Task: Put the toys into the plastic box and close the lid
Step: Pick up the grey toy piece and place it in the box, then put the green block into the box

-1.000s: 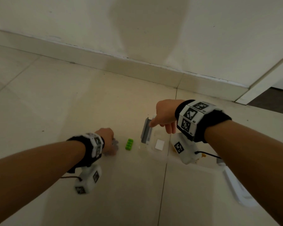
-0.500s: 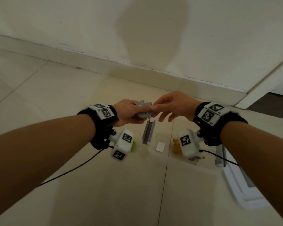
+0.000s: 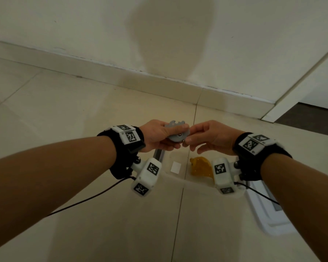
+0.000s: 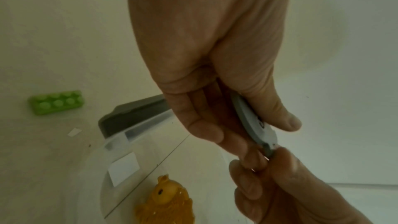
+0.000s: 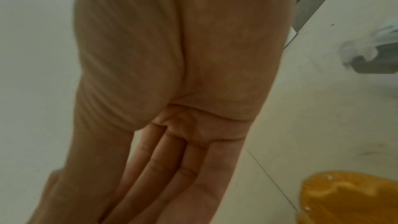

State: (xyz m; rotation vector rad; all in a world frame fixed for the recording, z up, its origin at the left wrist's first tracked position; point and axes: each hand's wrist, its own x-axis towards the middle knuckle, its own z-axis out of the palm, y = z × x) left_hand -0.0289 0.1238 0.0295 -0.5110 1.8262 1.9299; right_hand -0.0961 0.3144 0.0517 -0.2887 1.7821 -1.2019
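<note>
Gray toy [image 3: 176, 133] now raised over plastic box [image 3: 178, 177] w/ yellow toy [image 3: 200, 166] inside.

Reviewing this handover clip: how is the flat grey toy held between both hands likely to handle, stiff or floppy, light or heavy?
Probably stiff: the grey toy keeps its flat shape though the left hand holds it by the faces only. Likely light, since fingertips carry it. The right hand pinches just its edge, so it could slip.

Duck toy [image 3: 200, 166] in box [image 3: 175, 176]; brick [image 4: 56, 102] left; lid [image 3: 269, 216] right.
</note>
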